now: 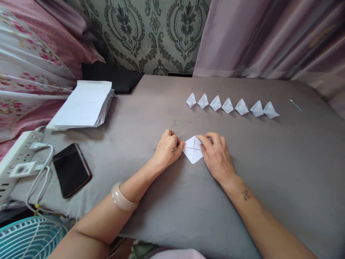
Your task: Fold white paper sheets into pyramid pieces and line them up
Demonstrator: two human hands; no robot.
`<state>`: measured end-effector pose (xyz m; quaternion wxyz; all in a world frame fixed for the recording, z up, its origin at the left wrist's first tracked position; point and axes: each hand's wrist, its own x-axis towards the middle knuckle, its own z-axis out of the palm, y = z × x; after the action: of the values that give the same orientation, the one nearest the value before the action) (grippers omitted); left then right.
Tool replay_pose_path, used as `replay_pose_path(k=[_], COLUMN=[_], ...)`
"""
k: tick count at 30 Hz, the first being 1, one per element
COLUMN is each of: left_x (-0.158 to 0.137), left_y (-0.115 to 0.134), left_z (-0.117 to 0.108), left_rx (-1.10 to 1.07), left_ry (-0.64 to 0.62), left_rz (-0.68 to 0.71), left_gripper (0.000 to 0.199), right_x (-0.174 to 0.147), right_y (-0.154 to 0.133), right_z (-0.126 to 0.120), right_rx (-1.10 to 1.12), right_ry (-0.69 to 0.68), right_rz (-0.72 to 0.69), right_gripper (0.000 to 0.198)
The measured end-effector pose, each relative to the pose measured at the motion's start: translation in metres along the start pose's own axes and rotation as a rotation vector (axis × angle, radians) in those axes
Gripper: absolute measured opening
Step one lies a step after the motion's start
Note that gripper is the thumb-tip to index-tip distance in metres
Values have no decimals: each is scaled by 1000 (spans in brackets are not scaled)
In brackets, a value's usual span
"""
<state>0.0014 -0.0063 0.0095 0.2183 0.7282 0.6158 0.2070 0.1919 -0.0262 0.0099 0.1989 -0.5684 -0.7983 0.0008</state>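
A small white folded paper lies between my hands, turned like a diamond, with crease lines crossing at its middle. At its left corner my left hand pinches the edge between thumb and curled fingers. My right hand grips the right side, its thumb and forefinger on the paper and covering that corner. Beyond the hands, several white folded paper boats stand in a row on the grey cloth surface.
At the left are a stack of white paper, a black folded cloth or bag, a phone and a white power strip with cables. A blue fan stands below. A thin stick lies far right.
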Motion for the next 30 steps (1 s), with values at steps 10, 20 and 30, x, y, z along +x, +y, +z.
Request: replay_pose_path(k=[10,20,30], left_x=[9,6,-5], left_y=[-2,-1,3], left_z=[-19,-10,-2], left_rx=[-267,-244,25], left_ry=[-145,-44,51], left_rz=[-131,-136,261], left_gripper=[35,10,27], right_x=[2,3,5], right_y=[7,4,11], right_z=[5,4,3], right_rx=[26,47,146], right_ry=[-154,-156,-191], right_rz=[-190,-155,-98], right_gripper=[39,41,42])
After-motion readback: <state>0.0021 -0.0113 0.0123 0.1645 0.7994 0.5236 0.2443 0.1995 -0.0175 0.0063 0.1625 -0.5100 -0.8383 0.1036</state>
